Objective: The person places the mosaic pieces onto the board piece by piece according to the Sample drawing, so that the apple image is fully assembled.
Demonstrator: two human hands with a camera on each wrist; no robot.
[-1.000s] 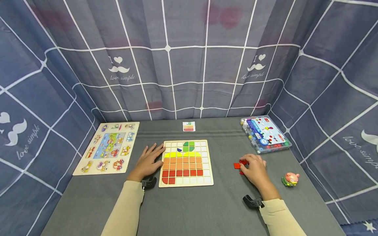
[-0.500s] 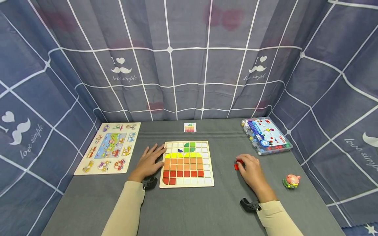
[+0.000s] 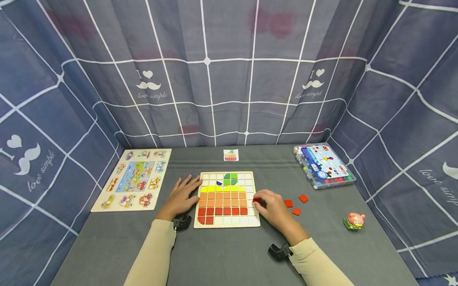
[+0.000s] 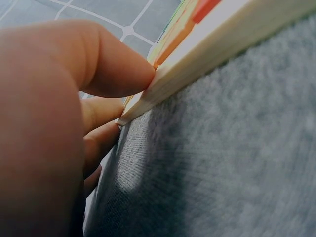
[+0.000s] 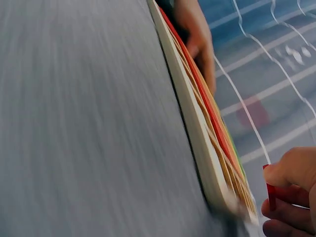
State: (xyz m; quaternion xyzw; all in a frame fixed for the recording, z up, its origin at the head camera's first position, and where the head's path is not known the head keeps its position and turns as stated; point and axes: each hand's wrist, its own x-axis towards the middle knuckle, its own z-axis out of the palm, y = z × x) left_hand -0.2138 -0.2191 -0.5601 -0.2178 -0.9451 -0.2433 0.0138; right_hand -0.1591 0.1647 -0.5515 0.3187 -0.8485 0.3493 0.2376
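Note:
A wooden grid board (image 3: 226, 222) lies in the middle of the table, with rows of yellow, orange and red tiles and a few green ones on it. Along its left edge rests my left hand (image 3: 180, 198), fingers spread; in the left wrist view the thumb and fingertips touch the board's side. At the board's right edge my right hand (image 3: 275, 210) pinches a red tile (image 5: 270, 189) between thumb and fingers. Three loose red pieces, among them a square tile (image 3: 303, 198) and a smaller piece (image 3: 296, 211), lie on the cloth to the right.
A small picture card (image 3: 230, 155) lies behind the board. To the left is a vehicle puzzle board (image 3: 134, 198). A clear plastic case (image 3: 323, 165) of coloured balls sits at the back right, and a pink pig figurine (image 3: 354, 221) stands nearer on the right.
My right hand has moved left from the loose red pieces to the board's right edge, carrying a red tile. Three red pieces are now uncovered. The left hand has stayed at the board.

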